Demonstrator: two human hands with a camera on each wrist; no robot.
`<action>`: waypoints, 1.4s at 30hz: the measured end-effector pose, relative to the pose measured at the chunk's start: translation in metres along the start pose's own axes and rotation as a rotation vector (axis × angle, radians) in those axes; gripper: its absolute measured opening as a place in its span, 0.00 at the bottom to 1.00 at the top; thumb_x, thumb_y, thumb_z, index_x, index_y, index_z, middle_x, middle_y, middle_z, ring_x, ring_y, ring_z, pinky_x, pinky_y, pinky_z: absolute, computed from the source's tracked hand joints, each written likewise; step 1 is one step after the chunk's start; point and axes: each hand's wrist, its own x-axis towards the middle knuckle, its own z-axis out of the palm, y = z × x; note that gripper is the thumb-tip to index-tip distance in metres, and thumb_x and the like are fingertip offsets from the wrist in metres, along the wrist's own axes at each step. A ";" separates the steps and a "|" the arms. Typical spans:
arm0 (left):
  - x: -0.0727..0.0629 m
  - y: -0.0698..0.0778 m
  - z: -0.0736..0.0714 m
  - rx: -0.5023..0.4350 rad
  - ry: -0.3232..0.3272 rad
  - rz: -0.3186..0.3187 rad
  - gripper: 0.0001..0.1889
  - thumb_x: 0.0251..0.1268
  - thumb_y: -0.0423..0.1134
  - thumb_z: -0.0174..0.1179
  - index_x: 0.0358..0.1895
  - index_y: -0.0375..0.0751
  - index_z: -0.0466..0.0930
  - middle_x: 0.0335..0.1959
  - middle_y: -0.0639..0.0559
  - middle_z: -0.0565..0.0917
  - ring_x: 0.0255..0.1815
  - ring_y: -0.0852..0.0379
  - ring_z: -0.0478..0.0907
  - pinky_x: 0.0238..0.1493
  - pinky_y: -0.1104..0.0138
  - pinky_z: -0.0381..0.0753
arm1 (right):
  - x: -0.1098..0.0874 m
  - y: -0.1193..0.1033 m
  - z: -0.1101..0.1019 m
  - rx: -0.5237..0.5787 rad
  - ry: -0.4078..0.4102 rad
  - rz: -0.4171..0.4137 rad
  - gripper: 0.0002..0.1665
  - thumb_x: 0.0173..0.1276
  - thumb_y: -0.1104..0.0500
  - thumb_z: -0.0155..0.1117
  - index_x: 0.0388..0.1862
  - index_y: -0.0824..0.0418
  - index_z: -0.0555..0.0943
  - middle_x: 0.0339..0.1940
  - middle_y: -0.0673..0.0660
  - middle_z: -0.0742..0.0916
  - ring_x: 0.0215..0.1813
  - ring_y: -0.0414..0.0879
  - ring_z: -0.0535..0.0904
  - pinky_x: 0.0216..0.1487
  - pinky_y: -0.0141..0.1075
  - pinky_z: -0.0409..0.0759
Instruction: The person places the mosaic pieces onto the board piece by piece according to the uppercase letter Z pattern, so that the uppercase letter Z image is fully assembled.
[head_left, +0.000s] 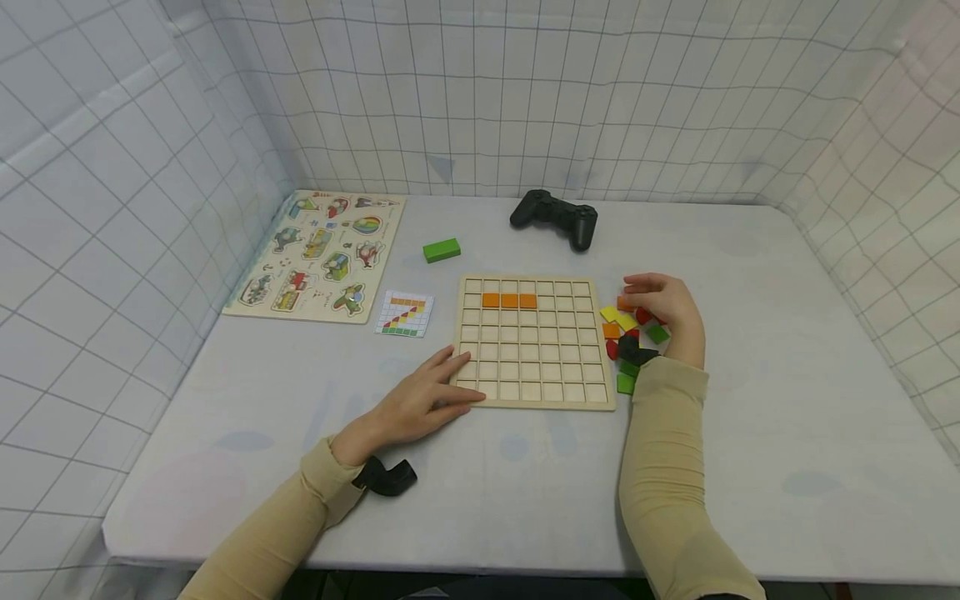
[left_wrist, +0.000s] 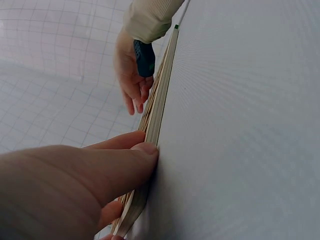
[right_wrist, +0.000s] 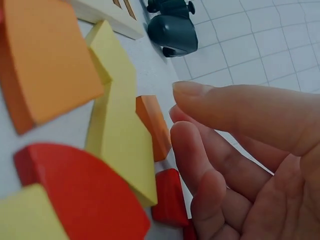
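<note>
My left hand [head_left: 420,402] rests on the near left corner of a wooden grid board [head_left: 540,407], its fingers fairly straight. In the left wrist view the thumb [left_wrist: 142,152] presses against the board's side edge. Three orange square tiles [head_left: 509,301] sit in a row in the board's second row from the top. Over loose tiles on the board's right hovers my right hand [head_left: 671,308]. Its thumb and fingers are apart with nothing between them. In the right wrist view, yellow tiles [right_wrist: 122,125], a rounded red tile [right_wrist: 85,190] and orange tiles [right_wrist: 55,65] lie beside the fingertips.
Left of the board lies a printed pattern card [head_left: 405,314]. A picture puzzle board [head_left: 322,258] is at the back left, with a green block [head_left: 442,250] to its right. A black game controller [head_left: 553,218] lies behind the grid board. Gridded cloth walls [head_left: 525,100] surround the table.
</note>
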 end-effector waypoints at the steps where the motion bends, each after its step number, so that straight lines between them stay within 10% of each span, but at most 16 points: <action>1: 0.000 0.000 0.000 0.000 0.000 -0.002 0.12 0.63 0.38 0.61 0.49 0.48 0.85 0.68 0.34 0.63 0.71 0.34 0.49 0.70 0.47 0.52 | 0.000 0.000 0.000 0.008 -0.006 0.001 0.31 0.64 0.53 0.65 0.65 0.60 0.71 0.59 0.63 0.78 0.41 0.49 0.74 0.40 0.34 0.75; 28: 0.000 -0.001 0.001 0.003 0.008 -0.009 0.12 0.63 0.39 0.61 0.50 0.49 0.85 0.68 0.35 0.63 0.71 0.34 0.49 0.69 0.46 0.54 | 0.004 0.002 0.002 -0.033 0.011 0.037 0.30 0.61 0.60 0.67 0.63 0.64 0.72 0.59 0.64 0.77 0.48 0.53 0.76 0.43 0.36 0.81; 42: 0.000 -0.001 0.002 0.008 0.009 -0.005 0.12 0.63 0.39 0.61 0.49 0.48 0.85 0.68 0.34 0.63 0.71 0.33 0.50 0.69 0.46 0.55 | 0.004 -0.001 0.004 -0.077 0.027 0.020 0.27 0.60 0.57 0.68 0.58 0.64 0.75 0.52 0.63 0.77 0.34 0.49 0.74 0.35 0.33 0.77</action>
